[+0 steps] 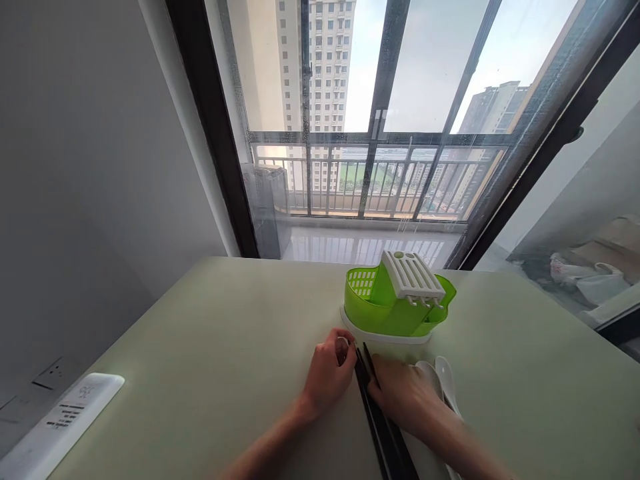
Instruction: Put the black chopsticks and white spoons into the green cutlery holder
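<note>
Long slim black chopsticks: nearest the camera, right of centre, running from the near edge of the view up to both hands.
Left hand: bare, thumb and forefinger together, this grip clamped on the far tip of a chopstick.
Right hand: bare, its grip closed on the chopsticks, one stick's far end poking out between the two hands; blur makes it hard to tell how many sticks it holds.
Glossy white spoons: just right of the right hand, bowls toward the far side, handles partly covered by the forearm.
Bright green plastic caddy: upright just beyond the hands, latticed on its left side, on a white oval base.
White slotted plastic rack: atop the caddy, with small hooks on its near side.
Smooth pale green bench: under everything named so far.
Long white printed bar: at the bench's left edge, well apart from the hands.
Dark-framed glass: past the far edge, pale tall buildings outside.
</note>
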`<state>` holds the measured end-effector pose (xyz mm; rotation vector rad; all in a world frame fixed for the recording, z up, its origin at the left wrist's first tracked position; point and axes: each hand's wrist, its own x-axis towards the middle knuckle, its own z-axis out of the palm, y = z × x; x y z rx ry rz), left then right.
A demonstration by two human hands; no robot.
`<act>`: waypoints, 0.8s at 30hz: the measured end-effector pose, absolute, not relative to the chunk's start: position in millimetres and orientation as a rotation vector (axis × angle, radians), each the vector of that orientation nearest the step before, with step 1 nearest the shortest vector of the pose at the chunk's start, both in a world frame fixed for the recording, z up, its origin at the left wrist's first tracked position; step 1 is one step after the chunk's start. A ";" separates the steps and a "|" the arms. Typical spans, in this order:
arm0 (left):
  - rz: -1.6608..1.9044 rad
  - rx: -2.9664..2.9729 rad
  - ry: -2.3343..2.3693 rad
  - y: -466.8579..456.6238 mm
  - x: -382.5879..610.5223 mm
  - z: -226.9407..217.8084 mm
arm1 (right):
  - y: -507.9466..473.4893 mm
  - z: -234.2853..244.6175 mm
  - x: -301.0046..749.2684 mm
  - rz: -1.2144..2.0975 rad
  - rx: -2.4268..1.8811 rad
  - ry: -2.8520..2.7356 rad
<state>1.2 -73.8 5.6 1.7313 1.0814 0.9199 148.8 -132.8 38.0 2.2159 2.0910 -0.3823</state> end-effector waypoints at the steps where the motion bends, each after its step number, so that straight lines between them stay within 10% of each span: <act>1: 0.924 1.727 1.083 -73.8 1.3 5.5 | -132.8 37.5 148.5 -0.378 2.221 2.089; 13: 0.951 1.707 1.059 -71.3 0.3 -0.6 | -138.6 41.5 141.4 -0.395 2.268 2.052; 24: 0.950 1.779 1.002 -79.4 1.0 6.5 | -175.6 108.4 172.0 0.250 2.433 2.808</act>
